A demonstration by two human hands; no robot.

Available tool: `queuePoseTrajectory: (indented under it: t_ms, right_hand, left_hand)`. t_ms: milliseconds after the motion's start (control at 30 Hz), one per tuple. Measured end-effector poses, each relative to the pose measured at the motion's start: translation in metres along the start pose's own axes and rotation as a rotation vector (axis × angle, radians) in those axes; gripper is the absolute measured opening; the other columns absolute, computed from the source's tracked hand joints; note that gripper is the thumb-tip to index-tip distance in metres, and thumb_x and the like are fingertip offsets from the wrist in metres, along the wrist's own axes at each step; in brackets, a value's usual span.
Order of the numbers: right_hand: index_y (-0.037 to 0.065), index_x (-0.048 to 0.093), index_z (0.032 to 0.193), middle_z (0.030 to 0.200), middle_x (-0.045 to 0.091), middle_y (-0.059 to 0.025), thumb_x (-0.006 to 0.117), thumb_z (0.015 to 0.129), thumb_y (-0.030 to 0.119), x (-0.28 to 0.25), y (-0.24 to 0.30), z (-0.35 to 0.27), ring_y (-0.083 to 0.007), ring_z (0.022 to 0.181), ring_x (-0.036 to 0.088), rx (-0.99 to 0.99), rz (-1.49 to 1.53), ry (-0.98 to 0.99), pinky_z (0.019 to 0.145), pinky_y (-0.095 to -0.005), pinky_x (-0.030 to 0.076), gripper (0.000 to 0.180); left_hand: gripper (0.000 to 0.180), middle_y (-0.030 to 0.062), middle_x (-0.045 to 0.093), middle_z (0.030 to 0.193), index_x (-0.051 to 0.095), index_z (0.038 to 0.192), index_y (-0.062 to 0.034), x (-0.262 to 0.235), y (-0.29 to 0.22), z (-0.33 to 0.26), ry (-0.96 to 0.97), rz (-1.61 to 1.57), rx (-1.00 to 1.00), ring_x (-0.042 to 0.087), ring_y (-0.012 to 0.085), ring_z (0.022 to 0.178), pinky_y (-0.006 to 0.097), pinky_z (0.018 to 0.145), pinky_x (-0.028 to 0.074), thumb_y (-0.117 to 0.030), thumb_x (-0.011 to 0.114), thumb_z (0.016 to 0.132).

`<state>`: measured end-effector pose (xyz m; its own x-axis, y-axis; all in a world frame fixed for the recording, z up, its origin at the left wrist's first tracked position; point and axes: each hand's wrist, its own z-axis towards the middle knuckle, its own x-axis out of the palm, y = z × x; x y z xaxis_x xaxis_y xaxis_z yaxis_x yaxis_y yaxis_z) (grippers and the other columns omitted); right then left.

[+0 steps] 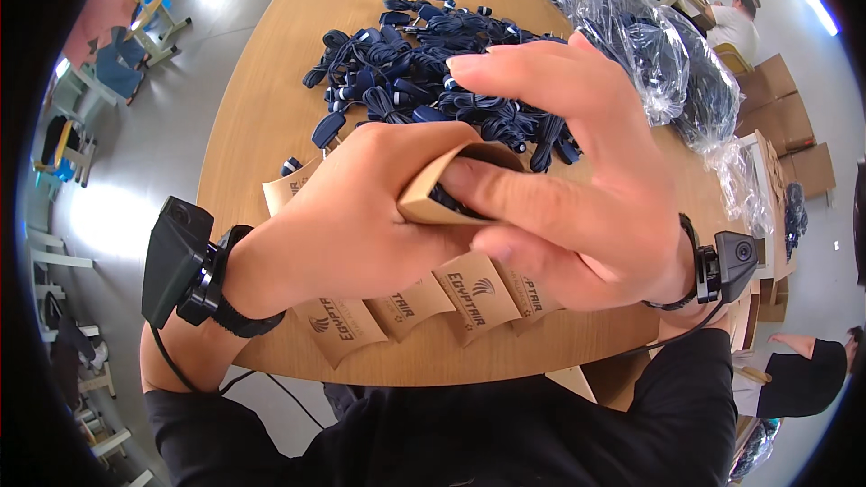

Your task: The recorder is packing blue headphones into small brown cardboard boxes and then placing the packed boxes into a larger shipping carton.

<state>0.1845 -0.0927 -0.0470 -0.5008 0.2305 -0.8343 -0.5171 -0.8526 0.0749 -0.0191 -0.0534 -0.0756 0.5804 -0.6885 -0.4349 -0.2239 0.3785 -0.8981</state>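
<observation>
My left hand [361, 207] is wrapped round a small brown cardboard pillow box [431, 188], its open end tilted toward the right. With its fingers spread, my right hand [577, 162] reaches in from the right, one finger inside the box's mouth. The thumb rests by the lower edge of that opening. Something dark shows inside the box, mostly hidden by the finger. Beyond the hands lies a heap of dark blue corded bundles [406, 63] that look like earphones. Several printed brown pillow boxes [474, 302] lie in an overlapping row below my hands, nearest my body.
Large clear plastic bags [622, 36] with dark contents lie at the wooden table's [280, 63] far right. Another pillow box [287, 188] sits partly behind my left hand. Cardboard boxes [780, 108] are stacked beyond the right edge. Other people [803, 374] are around the room.
</observation>
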Motion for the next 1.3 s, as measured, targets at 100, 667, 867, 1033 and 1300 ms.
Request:
queuePoseTrajectory:
  t_ms: [100, 667, 867, 1033, 1300]
  right_hand:
    - [0.005, 0.067, 0.1, 0.123, 0.053, -0.0241, 0.067, 0.083, 0.024, -0.001, 0.001, 0.002, -0.0356, 0.107, 0.055, 0.047, -0.061, -0.005, 0.095, -0.0486, 0.038, 0.026]
    - [0.008, 0.06, 0.076, 0.089, 0.065, -0.0079, 0.068, 0.066, 0.004, 0.022, 0.074, -0.017, -0.0183, 0.071, 0.063, 0.088, 0.229, -0.216, 0.089, -0.0455, 0.046, 0.013]
    - [0.006, 0.063, 0.078, 0.09, 0.064, -0.0044, 0.068, 0.068, 0.004, 0.043, 0.069, -0.041, -0.0186, 0.073, 0.062, 0.011, 0.329, -0.111, 0.088, -0.0448, 0.045, 0.011]
    - [0.006, 0.065, 0.083, 0.092, 0.064, -0.0069, 0.068, 0.07, 0.004, 0.055, 0.064, -0.05, -0.019, 0.073, 0.061, -0.016, 0.295, -0.161, 0.087, -0.0436, 0.045, 0.013]
    - [0.006, 0.064, 0.082, 0.093, 0.065, -0.0102, 0.067, 0.073, 0.002, 0.069, 0.061, -0.055, -0.0179, 0.069, 0.061, -0.049, 0.329, -0.337, 0.088, -0.0403, 0.045, 0.01]
  left_hand:
    - [0.042, 0.0051, 0.062, 0.096, 0.056, 0.11, -0.0009, 0.002, -0.001, 0.001, -0.091, -0.116, -0.11, 0.059, 0.0111, 0.089, 0.027, 0.079, 0.048, -0.007, 0.075, 0.072]
    - [0.046, 0.0145, 0.067, 0.094, 0.055, 0.107, 0.0052, 0.083, -0.018, -0.096, -0.607, 0.373, 0.195, 0.067, 0.0199, 0.081, 0.029, 0.073, 0.051, -0.016, 0.079, 0.074]
    - [0.034, 0.0129, 0.067, 0.092, 0.06, 0.102, 0.0025, 0.11, -0.002, -0.102, -0.598, 0.178, 0.024, 0.068, 0.0254, 0.08, 0.028, 0.069, 0.052, -0.003, 0.075, 0.072]
    - [0.035, 0.0133, 0.067, 0.094, 0.059, 0.105, 0.0021, 0.119, 0.014, -0.099, -0.656, 0.06, 0.104, 0.068, 0.0261, 0.083, 0.028, 0.071, 0.052, -0.004, 0.074, 0.074]
    - [0.036, 0.0179, 0.067, 0.095, 0.057, 0.104, 0.0054, 0.126, 0.014, -0.091, -0.777, 0.217, 0.192, 0.068, 0.0273, 0.084, 0.03, 0.073, 0.053, 0.004, 0.074, 0.072]
